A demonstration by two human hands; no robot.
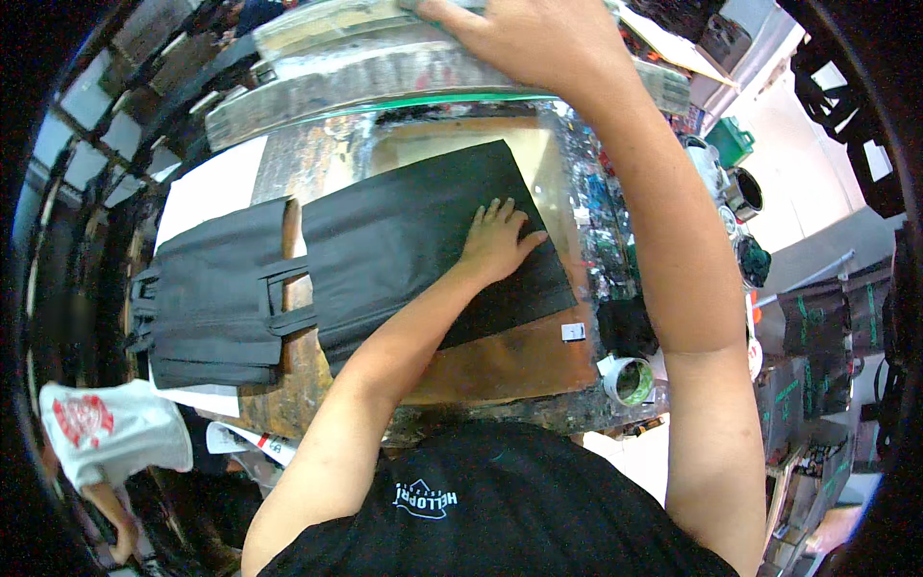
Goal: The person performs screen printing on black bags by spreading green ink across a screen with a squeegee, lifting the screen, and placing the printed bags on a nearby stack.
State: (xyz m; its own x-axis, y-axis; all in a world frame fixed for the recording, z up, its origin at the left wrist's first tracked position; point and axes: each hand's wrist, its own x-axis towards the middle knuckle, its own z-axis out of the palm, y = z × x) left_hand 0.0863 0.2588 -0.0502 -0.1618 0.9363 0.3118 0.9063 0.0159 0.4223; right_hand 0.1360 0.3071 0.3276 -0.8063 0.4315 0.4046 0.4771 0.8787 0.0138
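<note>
The black bag [423,245] already lay flat on the table [500,370] — left hand [495,240] spread upon it, fingers open. Right hand [524,38] gripped the raised frame [365,72]; it wasn't yet lowered, so printing looked still undone.

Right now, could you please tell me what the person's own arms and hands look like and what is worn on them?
Both forearms are bare, with no sleeves reaching them, and no gloves, watch or rings show on the left hand or the right hand. The person wears a black short-sleeved shirt with a small light-blue printed mark on the front.
</note>
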